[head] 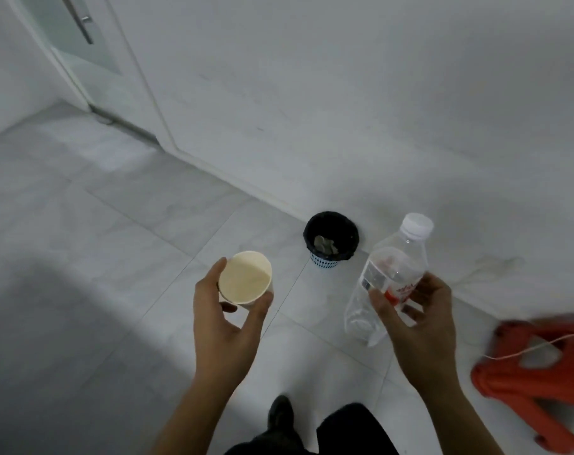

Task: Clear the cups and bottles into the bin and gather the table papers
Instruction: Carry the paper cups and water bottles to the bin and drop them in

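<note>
My left hand (pixel 225 318) grips a white paper cup (pixel 245 278) by its side, its open mouth facing up toward me; the cup looks empty. My right hand (pixel 418 318) holds a clear plastic bottle (pixel 382 284) with a white cap and a red-and-white label, tilted with the cap pointing up and away. A small round bin (pixel 331 238) lined with a black bag stands on the floor against the wall, ahead of and between both hands. Some crumpled rubbish lies inside it.
The floor is pale grey tile (pixel 98 224). A white wall (pixel 344 110) runs behind the bin, with a glass door (pixel 72 44) at the far left. An orange chair (pixel 535 372) stands at the right edge, with a thin white cord across it. My dark shoe (pixel 280 413) shows below.
</note>
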Tool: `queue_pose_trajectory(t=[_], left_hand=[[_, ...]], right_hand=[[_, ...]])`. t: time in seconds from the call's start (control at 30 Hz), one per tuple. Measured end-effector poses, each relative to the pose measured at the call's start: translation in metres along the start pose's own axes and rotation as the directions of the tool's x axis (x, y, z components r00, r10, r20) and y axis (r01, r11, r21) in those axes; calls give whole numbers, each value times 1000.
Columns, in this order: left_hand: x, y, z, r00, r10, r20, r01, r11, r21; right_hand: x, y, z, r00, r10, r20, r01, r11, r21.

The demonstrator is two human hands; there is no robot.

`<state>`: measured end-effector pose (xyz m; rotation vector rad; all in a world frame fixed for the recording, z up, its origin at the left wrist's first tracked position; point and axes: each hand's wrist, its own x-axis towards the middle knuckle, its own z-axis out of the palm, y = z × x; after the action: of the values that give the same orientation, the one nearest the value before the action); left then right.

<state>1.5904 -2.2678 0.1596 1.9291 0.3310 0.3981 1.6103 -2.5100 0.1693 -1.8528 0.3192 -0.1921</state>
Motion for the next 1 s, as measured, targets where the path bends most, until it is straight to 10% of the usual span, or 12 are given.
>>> queue_pose_trajectory(t=[0.6, 1.0], left_hand=[[273, -29, 320, 958, -248, 145, 230, 964, 130], [351, -362, 514, 869, -447, 211, 363, 867, 341]], right_hand=[[396, 107, 36, 976, 219, 19, -217, 974, -56], [526, 427, 195, 906, 424, -1, -417, 890, -186]])
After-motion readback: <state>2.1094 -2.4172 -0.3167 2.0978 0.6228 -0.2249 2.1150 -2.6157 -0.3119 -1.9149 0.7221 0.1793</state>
